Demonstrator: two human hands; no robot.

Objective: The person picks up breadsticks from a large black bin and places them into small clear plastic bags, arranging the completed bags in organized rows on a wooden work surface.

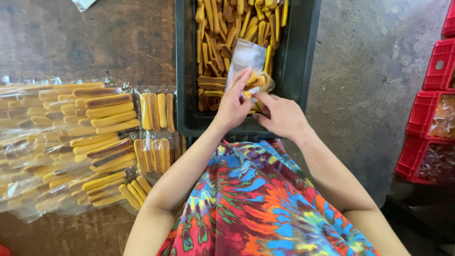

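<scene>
Your left hand (233, 105) and right hand (280, 116) grip closed on the clear plastic bag (246, 59), mid-filling with yellow finger biscuits (256, 81); next likely needs more from the black crate (303, 52).

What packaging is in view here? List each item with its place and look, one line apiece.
Clear plastic bag: over the black crate, held by left hand and right hand, partly filled with yellow finger biscuits.
Filled clear bags: stacked on the brown floor at left, rows of biscuits inside.
Red crates: right edge, holding clear wrapped goods.
</scene>
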